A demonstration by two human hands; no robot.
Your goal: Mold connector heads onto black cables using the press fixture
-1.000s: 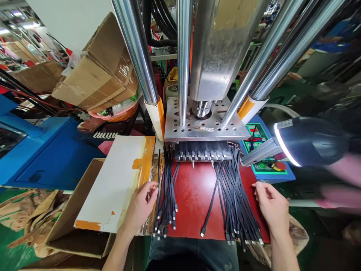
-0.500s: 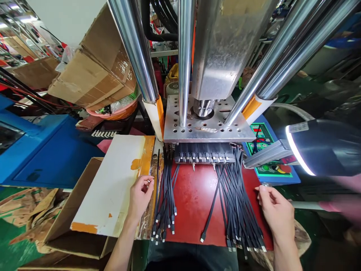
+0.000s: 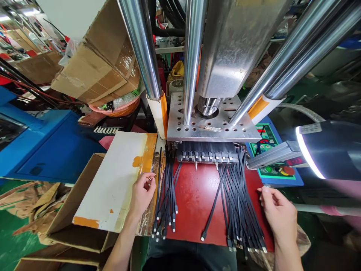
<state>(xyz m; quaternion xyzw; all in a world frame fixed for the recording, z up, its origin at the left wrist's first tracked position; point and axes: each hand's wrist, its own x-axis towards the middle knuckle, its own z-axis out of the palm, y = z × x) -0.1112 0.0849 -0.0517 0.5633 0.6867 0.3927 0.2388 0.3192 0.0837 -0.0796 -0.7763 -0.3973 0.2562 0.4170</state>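
My left hand (image 3: 143,194) hovers by the right edge of the white board, fingers curled and thumb near the forefinger; I cannot make out whether something small is between them. My right hand (image 3: 279,210) is closed in a loose pinch beside the red work surface's right edge, with nothing visible in it. Between them lie a smaller bundle of black flat cables (image 3: 168,195) on the left and a larger bundle of black cables (image 3: 239,203) on the right, light connector tips toward me. A row of connectors sits in the dark metal mould (image 3: 208,155) under the steel press plate (image 3: 180,131).
Shiny steel columns (image 3: 194,64) rise around the press cylinder (image 3: 225,64). The white board (image 3: 113,180) lies over an open cardboard box (image 3: 76,233) at left. A lit lamp (image 3: 324,150) and a green control panel (image 3: 267,143) stand at right. The red surface (image 3: 191,214) carries the cables.
The view has shifted slightly, so the press appears a little farther right. Both hands keep nearly the same place and curled shape. The cables and press look unchanged.
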